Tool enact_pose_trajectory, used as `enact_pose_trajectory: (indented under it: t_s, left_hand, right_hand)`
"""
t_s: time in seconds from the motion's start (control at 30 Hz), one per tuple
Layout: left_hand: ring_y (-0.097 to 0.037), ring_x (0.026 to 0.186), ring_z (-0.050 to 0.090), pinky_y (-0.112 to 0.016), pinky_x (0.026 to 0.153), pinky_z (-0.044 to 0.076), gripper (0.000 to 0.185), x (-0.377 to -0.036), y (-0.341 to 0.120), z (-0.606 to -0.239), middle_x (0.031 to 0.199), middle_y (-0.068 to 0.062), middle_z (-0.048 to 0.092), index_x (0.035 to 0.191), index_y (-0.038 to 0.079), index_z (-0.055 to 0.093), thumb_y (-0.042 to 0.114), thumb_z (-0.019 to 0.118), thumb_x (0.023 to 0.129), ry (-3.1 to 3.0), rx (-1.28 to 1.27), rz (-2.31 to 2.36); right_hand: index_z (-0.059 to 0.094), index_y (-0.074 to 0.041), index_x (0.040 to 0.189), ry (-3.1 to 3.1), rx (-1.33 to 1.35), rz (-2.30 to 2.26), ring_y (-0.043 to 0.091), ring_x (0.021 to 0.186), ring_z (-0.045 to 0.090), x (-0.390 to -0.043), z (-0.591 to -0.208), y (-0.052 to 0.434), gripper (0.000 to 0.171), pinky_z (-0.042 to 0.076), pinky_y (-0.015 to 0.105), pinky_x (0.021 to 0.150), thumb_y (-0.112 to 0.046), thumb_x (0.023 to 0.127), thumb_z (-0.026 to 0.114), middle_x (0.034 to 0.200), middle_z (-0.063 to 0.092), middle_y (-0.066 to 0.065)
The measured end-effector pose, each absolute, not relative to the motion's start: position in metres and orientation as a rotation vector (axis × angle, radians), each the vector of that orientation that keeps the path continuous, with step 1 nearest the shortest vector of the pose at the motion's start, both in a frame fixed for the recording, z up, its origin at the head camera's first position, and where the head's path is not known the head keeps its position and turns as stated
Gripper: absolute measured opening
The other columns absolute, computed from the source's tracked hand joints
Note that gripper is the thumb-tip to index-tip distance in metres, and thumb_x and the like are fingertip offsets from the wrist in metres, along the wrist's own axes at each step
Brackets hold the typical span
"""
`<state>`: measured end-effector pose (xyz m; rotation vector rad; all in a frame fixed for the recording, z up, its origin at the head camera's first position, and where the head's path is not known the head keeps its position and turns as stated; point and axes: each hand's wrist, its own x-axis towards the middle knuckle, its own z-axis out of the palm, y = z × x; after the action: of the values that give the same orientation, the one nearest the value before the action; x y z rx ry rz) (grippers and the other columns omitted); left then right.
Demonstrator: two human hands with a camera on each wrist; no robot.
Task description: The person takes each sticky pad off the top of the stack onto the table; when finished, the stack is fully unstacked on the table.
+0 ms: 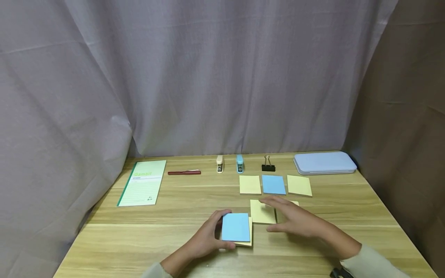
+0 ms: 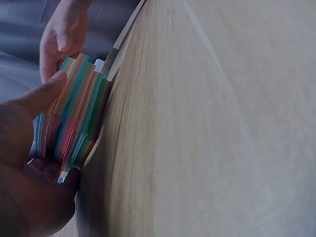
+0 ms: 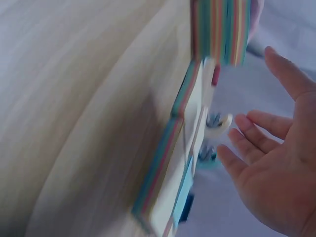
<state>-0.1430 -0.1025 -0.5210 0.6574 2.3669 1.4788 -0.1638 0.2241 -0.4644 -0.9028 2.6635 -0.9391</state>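
My left hand (image 1: 217,231) grips a thick sticky-note pad with a blue top sheet (image 1: 235,227), thumb on its far edge and fingers on the near edge. It lies on a yellow pad (image 1: 247,242). In the left wrist view the thumb (image 2: 42,96) presses the pad's rainbow-striped side (image 2: 74,113). My right hand (image 1: 278,215) hovers open, fingers straight, just over a yellow pad (image 1: 261,212) to the right; it holds nothing. The right wrist view shows that open hand (image 3: 261,143) beside striped pad edges (image 3: 165,177).
Behind lie a row of yellow (image 1: 250,184), blue (image 1: 273,184) and yellow (image 1: 299,185) pads. Further back are a green notepad (image 1: 142,182), red pen (image 1: 184,172), two small staplers (image 1: 219,163), (image 1: 240,163), a binder clip (image 1: 268,164) and a pale blue case (image 1: 325,162). Curtains enclose the table.
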Motion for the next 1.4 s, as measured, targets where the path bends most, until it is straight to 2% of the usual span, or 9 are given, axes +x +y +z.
enact_pose_trajectory:
  t_s: [0.17,0.3,0.5,0.87,1.0,1.13,1.33,1.4]
  left_hand:
    - [-0.028,0.135,0.05,-0.049,0.116,0.038,0.095,-0.144,-0.102,-0.523,0.148,-0.002,0.049,0.155,0.013,0.04,0.033,0.091,0.077,2.394,0.698,1.45]
    - [-0.024,0.133,0.051,-0.046,0.114,0.039,0.091,-0.144,-0.103,-0.524,0.146,0.0,0.049,0.154,0.02,0.04,0.034,0.09,0.08,2.406,0.709,1.431]
    - [-0.019,0.129,0.051,-0.042,0.112,0.04,0.087,-0.143,-0.104,-0.523,0.146,0.004,0.048,0.153,0.029,0.039,0.037,0.088,0.082,2.41,0.717,1.418]
    - [-0.02,0.132,0.05,-0.042,0.114,0.039,0.09,-0.144,-0.103,-0.523,0.148,0.001,0.046,0.156,0.026,0.035,0.038,0.086,0.084,2.397,0.729,1.419]
    - [-0.023,0.135,0.05,-0.044,0.117,0.036,0.095,-0.144,-0.103,-0.524,0.148,-0.002,0.047,0.159,0.02,0.031,0.034,0.087,0.083,2.358,0.723,1.461]
    - [-0.022,0.135,0.05,-0.043,0.119,0.035,0.096,-0.143,-0.103,-0.524,0.147,-0.003,0.049,0.157,0.014,0.034,0.031,0.09,0.081,2.376,0.732,1.473]
    - [-0.02,0.139,0.045,-0.046,0.119,0.035,0.092,-0.143,-0.102,-0.523,0.148,0.001,0.049,0.154,0.014,0.042,0.036,0.09,0.079,2.469,0.751,1.387]
    - [-0.021,0.14,0.044,-0.048,0.119,0.035,0.091,-0.144,-0.102,-0.524,0.149,0.001,0.049,0.154,0.015,0.042,0.037,0.09,0.08,2.473,0.755,1.375]
  right_hand:
    - [0.042,-0.014,0.157,2.568,-0.926,-0.95,0.034,0.141,0.046,-0.161,-0.467,0.196,0.084,0.043,0.061,0.109,-0.053,0.091,0.075,0.157,0.043,0.009]
    - [0.042,-0.011,0.157,2.531,-0.95,-0.962,0.028,0.141,0.046,-0.157,-0.47,0.175,0.09,0.043,0.057,0.111,-0.061,0.088,0.073,0.157,0.045,0.005]
    - [0.043,-0.011,0.156,2.55,-0.963,-0.978,0.021,0.139,0.048,-0.149,-0.477,0.152,0.09,0.045,0.051,0.11,-0.058,0.087,0.076,0.156,0.045,-0.002]
    - [0.045,-0.014,0.155,2.622,-0.922,-0.95,0.02,0.134,0.051,-0.144,-0.477,0.147,0.084,0.048,0.049,0.106,-0.051,0.087,0.08,0.154,0.048,-0.004]
    - [0.047,-0.013,0.154,2.63,-0.937,-0.962,0.017,0.127,0.054,-0.145,-0.474,0.157,0.083,0.05,0.043,0.102,-0.046,0.087,0.082,0.148,0.052,-0.003]
    - [0.047,-0.014,0.153,2.642,-0.95,-0.962,0.014,0.123,0.055,-0.147,-0.47,0.181,0.081,0.051,0.039,0.1,-0.042,0.086,0.084,0.144,0.054,-0.005]
    - [0.047,-0.014,0.154,2.71,-0.849,-0.974,0.03,0.132,0.053,-0.148,-0.467,0.239,0.082,0.051,0.047,0.102,-0.041,0.086,0.084,0.15,0.052,0.008]
    - [0.047,-0.016,0.154,2.74,-0.784,-0.983,0.033,0.136,0.05,-0.148,-0.468,0.261,0.083,0.05,0.044,0.104,-0.044,0.085,0.084,0.153,0.051,0.011]
